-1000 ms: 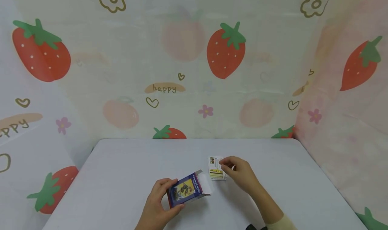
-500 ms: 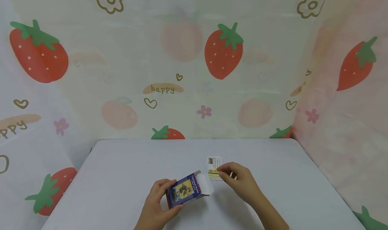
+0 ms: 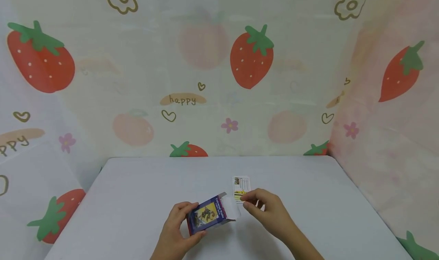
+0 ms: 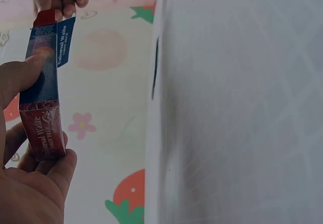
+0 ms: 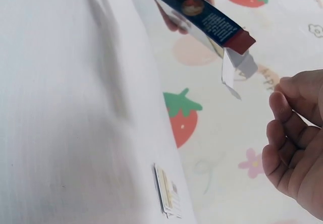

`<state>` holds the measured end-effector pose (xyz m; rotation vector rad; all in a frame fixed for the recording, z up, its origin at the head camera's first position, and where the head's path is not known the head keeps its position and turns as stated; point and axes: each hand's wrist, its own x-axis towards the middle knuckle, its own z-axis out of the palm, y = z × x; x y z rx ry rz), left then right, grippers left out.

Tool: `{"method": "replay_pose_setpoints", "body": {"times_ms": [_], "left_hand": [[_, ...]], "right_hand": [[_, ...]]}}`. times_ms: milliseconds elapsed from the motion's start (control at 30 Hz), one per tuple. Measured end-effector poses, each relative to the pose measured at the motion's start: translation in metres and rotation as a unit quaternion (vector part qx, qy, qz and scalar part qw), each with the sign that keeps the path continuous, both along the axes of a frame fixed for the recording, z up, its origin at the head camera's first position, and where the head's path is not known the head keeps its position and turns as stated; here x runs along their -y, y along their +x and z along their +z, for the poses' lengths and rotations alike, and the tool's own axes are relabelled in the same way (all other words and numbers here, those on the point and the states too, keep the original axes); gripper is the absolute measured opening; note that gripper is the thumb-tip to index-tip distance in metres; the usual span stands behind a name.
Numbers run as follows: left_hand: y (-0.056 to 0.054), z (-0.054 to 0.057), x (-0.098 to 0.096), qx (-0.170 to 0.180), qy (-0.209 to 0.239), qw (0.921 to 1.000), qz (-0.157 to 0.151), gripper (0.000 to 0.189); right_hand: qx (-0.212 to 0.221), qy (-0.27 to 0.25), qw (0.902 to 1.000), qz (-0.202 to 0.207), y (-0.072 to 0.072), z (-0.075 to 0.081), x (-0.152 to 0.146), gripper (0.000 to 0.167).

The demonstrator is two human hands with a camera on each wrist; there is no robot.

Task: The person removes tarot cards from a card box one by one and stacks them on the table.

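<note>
My left hand [image 3: 176, 229] grips a dark blue and red tarot card box [image 3: 205, 216], thumb along one side and fingers along the other. The box is held tilted above the table, its end flap [image 3: 231, 208] folded out toward the right. In the left wrist view, my left thumb [image 4: 33, 71] lies across the box's blue narrow side. Just beyond the flap is my right hand [image 3: 269, 214], fingers loosely bent, thumb and forefinger tips close together. Nothing shows between the fingers in the right wrist view. Behind the right fingertips lies a small stack of cards [image 3: 241, 185], its near corner partly covered.
A white-covered table [image 3: 144, 184] lies under both hands. Behind it hangs a pale cloth [image 3: 151, 73] printed with strawberries, hearts and flowers, and similar cloth covers both sides.
My right hand has moved from beside the card stack nearer to me and slightly left, close to the box's flap. The left hand keeps its hold on the box.
</note>
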<state>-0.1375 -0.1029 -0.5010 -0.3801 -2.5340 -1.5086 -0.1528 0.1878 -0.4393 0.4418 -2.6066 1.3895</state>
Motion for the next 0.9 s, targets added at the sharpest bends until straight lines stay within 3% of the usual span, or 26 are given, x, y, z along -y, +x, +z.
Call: {"method": "replay_pose_setpoints", "body": {"times_ms": [200,600,900], "left_hand": [[0.0,0.0,-0.001,0.003,-0.002,1.0,0.004,0.071],[0.0,0.002,-0.001,-0.001,0.006,1.0,-0.001,0.074],[0.002,0.004,-0.002,-0.007,0.0,1.0,-0.002,0.074]], "right_hand": [[-0.02,-0.005,0.9997,0.011,0.003,0.0,0.003,0.01],[0.013,0.002,0.9998,0.016,0.004,-0.008,0.013,0.009],[0.009,0.005,0.9993,0.036,0.003,-0.016,0.016,0.008]]}}
